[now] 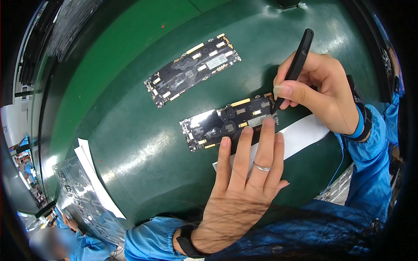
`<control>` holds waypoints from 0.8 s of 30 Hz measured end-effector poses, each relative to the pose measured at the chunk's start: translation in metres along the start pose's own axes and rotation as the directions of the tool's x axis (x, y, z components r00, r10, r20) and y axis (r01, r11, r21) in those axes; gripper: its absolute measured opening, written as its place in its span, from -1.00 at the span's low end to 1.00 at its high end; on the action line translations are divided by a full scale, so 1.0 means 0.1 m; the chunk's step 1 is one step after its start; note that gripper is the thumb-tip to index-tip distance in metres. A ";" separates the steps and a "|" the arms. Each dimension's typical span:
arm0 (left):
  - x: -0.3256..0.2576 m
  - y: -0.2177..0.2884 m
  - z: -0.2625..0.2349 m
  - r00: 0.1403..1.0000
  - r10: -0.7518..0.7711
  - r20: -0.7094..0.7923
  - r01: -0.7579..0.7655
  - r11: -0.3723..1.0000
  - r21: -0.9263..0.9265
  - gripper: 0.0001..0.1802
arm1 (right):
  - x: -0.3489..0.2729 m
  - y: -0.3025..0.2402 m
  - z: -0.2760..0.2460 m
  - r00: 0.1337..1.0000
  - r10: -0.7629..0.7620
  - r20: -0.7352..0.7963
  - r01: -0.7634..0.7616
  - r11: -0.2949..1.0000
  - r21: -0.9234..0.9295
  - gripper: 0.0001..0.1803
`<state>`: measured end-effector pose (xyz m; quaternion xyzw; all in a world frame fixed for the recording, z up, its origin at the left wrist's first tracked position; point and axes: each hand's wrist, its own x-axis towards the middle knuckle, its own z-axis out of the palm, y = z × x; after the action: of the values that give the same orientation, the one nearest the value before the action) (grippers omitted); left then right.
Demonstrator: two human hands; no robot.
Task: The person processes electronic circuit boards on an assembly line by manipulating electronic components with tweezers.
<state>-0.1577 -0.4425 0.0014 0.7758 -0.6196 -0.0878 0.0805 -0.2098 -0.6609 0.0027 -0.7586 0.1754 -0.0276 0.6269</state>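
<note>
A long black circuit board (221,116) with gold and silver parts lies on the green work surface in front of me. My left hand (244,185) is spread flat over its near edge, fingertips resting on the board; one fingertip touches a pale label at the right end. Pinched in my right hand (326,93) are black tweezers (300,58), slanting down with their tips at the board's right end, beside that label. Farther back and to the left lies a second similar circuit board (188,71), touched by neither hand.
A white paper strip (302,135) runs beneath my left fingers and off to the right. Clear plastic trays (82,187) and a white sheet (101,182) sit at the lower left, near another person in blue (91,248). A blue cord (337,169) hangs from my right wristband.
</note>
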 end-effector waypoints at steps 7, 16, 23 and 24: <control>0.07 -0.05 -0.16 1.000 -0.016 -0.001 0.016 0.999 0.040 -0.26 | 0.04 0.02 -0.07 0.989 -0.092 -0.119 0.098 0.994 0.040 -0.80; 0.12 -0.55 -0.34 0.960 -0.256 -0.114 0.225 0.946 -0.231 -0.52 | 0.11 0.13 -0.10 0.948 -0.166 -0.272 0.190 0.980 0.063 -0.73; 0.18 -0.70 -0.55 0.965 -0.260 -0.005 0.220 0.825 -0.520 -0.62 | 0.09 0.07 -0.13 0.954 -0.139 -0.265 0.161 0.985 0.062 -0.76; 0.24 -0.86 -0.59 0.963 -0.268 -0.016 0.222 0.827 -0.516 -0.62 | 0.11 0.08 -0.13 0.954 -0.152 -0.257 0.173 0.983 0.059 -0.76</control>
<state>-0.0574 -0.4463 0.0383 0.8029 -0.4653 -0.2239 0.2979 -0.2053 -0.6775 -0.0045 -0.7346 0.1894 -0.1822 0.6255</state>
